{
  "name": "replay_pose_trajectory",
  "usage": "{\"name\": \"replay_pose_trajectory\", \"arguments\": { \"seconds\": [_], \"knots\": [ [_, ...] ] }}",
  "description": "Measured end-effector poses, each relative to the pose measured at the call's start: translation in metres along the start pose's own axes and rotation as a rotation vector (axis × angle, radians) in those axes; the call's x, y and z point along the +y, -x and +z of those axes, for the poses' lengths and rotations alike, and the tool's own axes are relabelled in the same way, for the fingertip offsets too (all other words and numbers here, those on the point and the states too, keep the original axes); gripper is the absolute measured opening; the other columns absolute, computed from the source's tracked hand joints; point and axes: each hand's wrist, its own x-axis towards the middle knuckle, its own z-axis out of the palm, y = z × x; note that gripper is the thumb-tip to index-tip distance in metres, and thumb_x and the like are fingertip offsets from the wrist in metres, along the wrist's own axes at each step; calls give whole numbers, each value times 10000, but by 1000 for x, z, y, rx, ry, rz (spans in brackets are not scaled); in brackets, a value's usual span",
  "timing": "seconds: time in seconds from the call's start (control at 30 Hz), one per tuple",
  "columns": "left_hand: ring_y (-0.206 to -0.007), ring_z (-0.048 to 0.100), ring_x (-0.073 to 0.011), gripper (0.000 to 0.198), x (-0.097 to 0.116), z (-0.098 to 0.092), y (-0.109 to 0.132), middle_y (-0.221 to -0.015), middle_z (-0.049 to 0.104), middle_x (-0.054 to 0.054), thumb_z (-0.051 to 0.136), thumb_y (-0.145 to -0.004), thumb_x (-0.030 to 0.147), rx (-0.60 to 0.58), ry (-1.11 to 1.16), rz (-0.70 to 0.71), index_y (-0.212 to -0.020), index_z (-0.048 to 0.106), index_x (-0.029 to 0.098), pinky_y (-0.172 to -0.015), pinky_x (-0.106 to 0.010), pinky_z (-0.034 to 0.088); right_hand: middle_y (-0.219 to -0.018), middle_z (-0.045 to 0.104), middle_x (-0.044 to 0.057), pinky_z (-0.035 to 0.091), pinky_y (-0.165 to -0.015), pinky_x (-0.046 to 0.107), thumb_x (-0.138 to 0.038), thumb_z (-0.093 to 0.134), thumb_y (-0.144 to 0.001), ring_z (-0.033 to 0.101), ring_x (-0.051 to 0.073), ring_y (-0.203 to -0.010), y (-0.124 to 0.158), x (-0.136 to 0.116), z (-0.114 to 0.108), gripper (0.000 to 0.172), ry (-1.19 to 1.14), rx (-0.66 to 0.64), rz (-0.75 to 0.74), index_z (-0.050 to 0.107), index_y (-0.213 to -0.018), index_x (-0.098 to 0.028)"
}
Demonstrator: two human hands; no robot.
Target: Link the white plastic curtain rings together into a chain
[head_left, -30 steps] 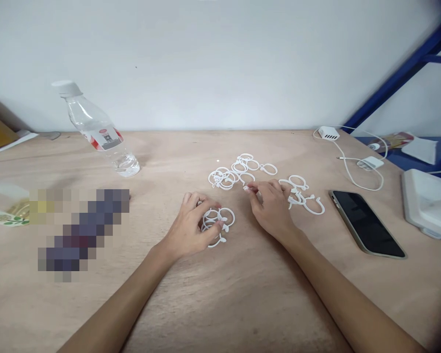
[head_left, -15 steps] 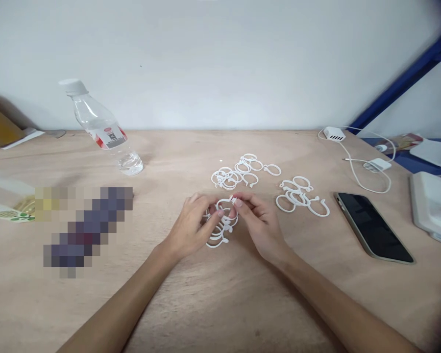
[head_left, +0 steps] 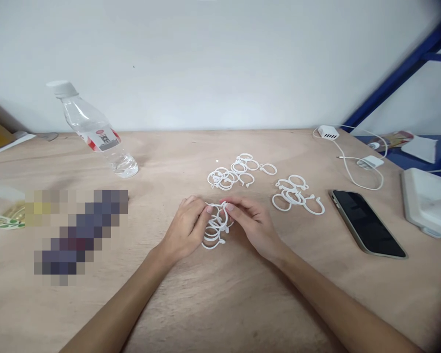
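Observation:
Between my hands is a white plastic curtain ring [head_left: 226, 215], its small end piece at the top. My left hand [head_left: 186, 226] is closed, thumb against fingers, pinching the ring's left side. My right hand [head_left: 256, 229] pinches the same ring near that end piece with thumb and forefinger. Under and between the hands lies a small pile of similar rings [head_left: 212, 246], partly hidden by my fingers. Beyond the hands sits a larger cluster of white rings [head_left: 238, 167]. Another group of rings [head_left: 294, 197] lies to the right, one of them with its loop open.
A clear water bottle [head_left: 101, 139] stands at the back left, near a blurred dark object [head_left: 83, 235]. On the right are a phone [head_left: 367, 223], a white box [head_left: 428, 203] and a charger hub [head_left: 328, 132] with a cable. A white wall rises behind the wooden table [head_left: 206, 304].
The held ring has turned and dropped slightly, and my fingertips have come closer together. The whole view has shifted a little; the ring groups lie as before.

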Motion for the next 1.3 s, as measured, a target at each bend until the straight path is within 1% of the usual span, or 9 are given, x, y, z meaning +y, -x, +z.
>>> {"name": "replay_pose_trajectory", "arguments": {
  "seconds": [0.23, 0.43, 0.6, 0.7, 0.87, 1.0, 1.1, 1.2, 1.3],
  "knots": [
    [-798, 494, -198, 403, -1, -1, 1, -802, 603, -35, 368, -904, 532, -30, 0, -12, -858, 577, 190, -793, -376, 373, -795, 711, 19, 507, -688, 283, -385, 681, -769, 629, 153, -733, 0, 1, 2, 212, -68, 13, 35, 725, -856, -197],
    [-755, 480, -185, 377, -1, -1, 0, -746, 551, -21, 331, -932, 452, -50, -11, -39, -752, 531, 189, -740, -353, 372, -736, 685, -6, 478, -663, 258, -376, 687, -767, 597, 123, -682, 1, 1, 2, 186, -106, -27, 38, 718, -809, -197],
    [-754, 492, -182, 272, 0, 1, 1, -783, 550, -19, 481, -863, 456, 14, -48, -63, -806, 525, 193, -710, -336, 403, -630, 610, -15, 428, -576, 236, -413, 629, -808, 518, 94, -584, 0, 0, 2, 288, -40, -15, 32, 676, -674, -162],
    [-764, 527, -182, 224, 0, 4, 3, -814, 582, -21, 538, -846, 422, 27, -18, -101, -864, 530, 199, -720, -335, 423, -662, 644, -4, 454, -581, 245, -412, 666, -772, 545, 107, -594, -1, 1, 1, 245, -64, -7, 67, 700, -760, -170],
    [-815, 566, -194, 259, -3, 5, 5, -873, 631, -37, 539, -850, 448, 4, 49, -96, -948, 558, 209, -739, -337, 446, -847, 722, 33, 522, -738, 322, -370, 709, -728, 647, 173, -773, -1, 1, -1, 222, -78, 42, 79, 724, -874, -203],
    [-797, 575, -194, 328, -3, 1, 3, -857, 639, -45, 423, -895, 478, 21, 100, -116, -943, 565, 187, -748, -345, 453, -868, 731, 26, 528, -748, 323, -352, 701, -738, 661, 174, -791, 0, 1, -1, 204, -87, 2, 81, 728, -888, -216],
    [-813, 597, -198, 382, 0, -1, 1, -878, 660, -49, 350, -925, 485, -27, 158, -148, -1008, 568, 183, -755, -341, 456, -848, 729, 13, 526, -720, 306, -345, 700, -741, 660, 164, -783, 0, 3, -1, 194, -109, -33, 77, 731, -893, -229],
    [-796, 600, -192, 394, 2, -2, 0, -856, 664, -47, 332, -934, 467, -104, 181, -115, -914, 601, 179, -756, -332, 457, -881, 730, 13, 523, -734, 302, -333, 702, -739, 660, 161, -812, -1, 5, -1, 198, -115, -33, 57, 730, -908, -235],
    [-705, 568, -183, 379, 1, -2, 1, -756, 634, -41, 352, -917, 474, -120, 174, -126, -812, 562, 177, -678, -317, 461, -875, 728, 21, 520, -710, 303, -343, 705, -736, 657, 163, -787, 0, 4, 0, 267, -80, -29, 69, 714, -978, -230]
  ]
}}
